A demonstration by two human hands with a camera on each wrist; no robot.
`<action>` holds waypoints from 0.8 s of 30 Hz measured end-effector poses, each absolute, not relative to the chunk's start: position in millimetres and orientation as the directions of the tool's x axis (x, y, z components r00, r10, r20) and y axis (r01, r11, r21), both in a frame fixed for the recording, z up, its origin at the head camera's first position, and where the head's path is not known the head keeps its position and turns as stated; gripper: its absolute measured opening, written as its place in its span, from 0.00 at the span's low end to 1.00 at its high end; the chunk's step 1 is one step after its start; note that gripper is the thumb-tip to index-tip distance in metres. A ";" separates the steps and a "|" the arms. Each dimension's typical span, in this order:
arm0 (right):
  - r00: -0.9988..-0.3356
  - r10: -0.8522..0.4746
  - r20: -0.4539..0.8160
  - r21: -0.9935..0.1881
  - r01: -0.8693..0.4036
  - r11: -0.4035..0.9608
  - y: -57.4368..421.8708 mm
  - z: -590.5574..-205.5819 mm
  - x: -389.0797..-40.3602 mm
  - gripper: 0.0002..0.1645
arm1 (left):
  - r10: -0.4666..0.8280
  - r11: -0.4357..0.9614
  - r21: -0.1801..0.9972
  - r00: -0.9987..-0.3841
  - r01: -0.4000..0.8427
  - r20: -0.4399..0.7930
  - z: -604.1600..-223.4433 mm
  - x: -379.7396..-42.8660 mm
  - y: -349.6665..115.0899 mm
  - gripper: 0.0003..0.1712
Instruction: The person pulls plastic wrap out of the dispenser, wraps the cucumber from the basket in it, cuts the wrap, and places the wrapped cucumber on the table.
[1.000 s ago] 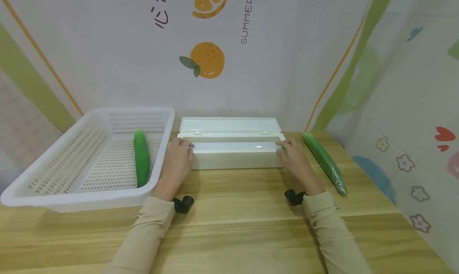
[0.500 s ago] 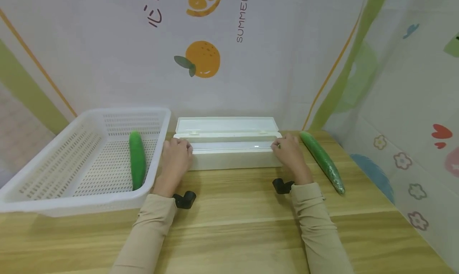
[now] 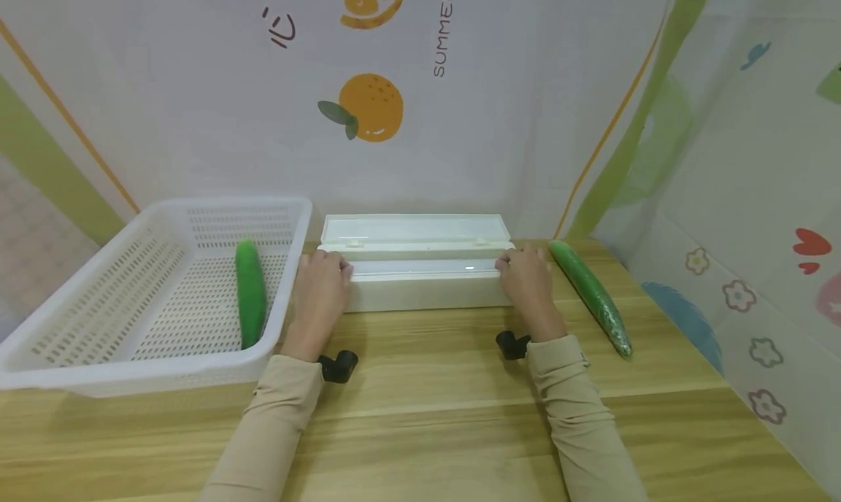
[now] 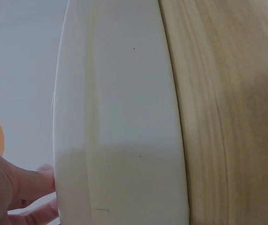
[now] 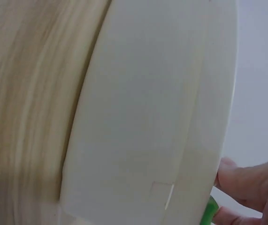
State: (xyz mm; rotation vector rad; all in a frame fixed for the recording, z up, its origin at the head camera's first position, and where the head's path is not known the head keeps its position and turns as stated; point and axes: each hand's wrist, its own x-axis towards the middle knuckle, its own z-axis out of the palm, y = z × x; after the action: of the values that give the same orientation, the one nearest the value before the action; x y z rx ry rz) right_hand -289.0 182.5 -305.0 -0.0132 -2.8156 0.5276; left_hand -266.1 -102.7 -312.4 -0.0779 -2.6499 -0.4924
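Both hands are working at the long white box (image 3: 427,295), which is sitting near the far edge of the table (image 3: 420,429) with its lid (image 3: 415,228) standing open behind. The left hand (image 3: 322,279) is resting at the left end, thumb and a finger showing apart in the wrist view; the right hand (image 3: 528,279) is resting at the right end, a green piece (image 5: 210,211) showing just beside its fingers. Fingertips are hiding behind the rim, so I can't tell whether either hand is pinching anything. This is looking like a two-handed step at the open box, and the next move is seemingly calling for an even purchase at both ends. Inside, a pale, glossy strip (image 3: 420,266) is running lengthwise. To the left, the basket (image 3: 144,371) is holding one cucumber (image 3: 251,295), lying along its right wall. A shinier, seemingly film-wrapped cucumber (image 3: 591,298) is lying towards the table's right edge.
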 end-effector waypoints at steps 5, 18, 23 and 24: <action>-0.955 0.023 0.296 -0.374 -0.094 0.923 183.5 -305.4 -288.7 0.18 | -0.042 0.935 0.332 -0.892 0.124 0.449 -312.0 -265.7 -101.3 0.13; -0.929 0.028 0.369 -0.542 -0.191 0.818 175.6 -303.8 -288.6 0.17 | -0.053 0.879 0.431 -0.857 0.204 0.513 -302.0 -259.8 -98.3 0.11; -0.913 0.045 0.404 -0.581 -0.218 0.784 175.8 -304.7 -289.2 0.16 | -0.054 0.867 0.448 -0.852 0.219 0.521 -299.4 -258.7 -97.8 0.11; -0.914 0.042 0.404 -0.593 -0.226 0.773 176.9 -304.3 -289.6 0.15 | -0.058 0.864 0.454 -0.852 0.219 0.521 -298.3 -258.8 -97.6 0.11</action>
State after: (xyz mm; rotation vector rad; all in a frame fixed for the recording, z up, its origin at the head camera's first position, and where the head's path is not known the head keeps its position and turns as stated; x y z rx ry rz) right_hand -289.6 176.9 -304.3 0.1397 -2.5686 0.9303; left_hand -258.8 -97.6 -298.3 -0.1165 -2.4997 -0.6944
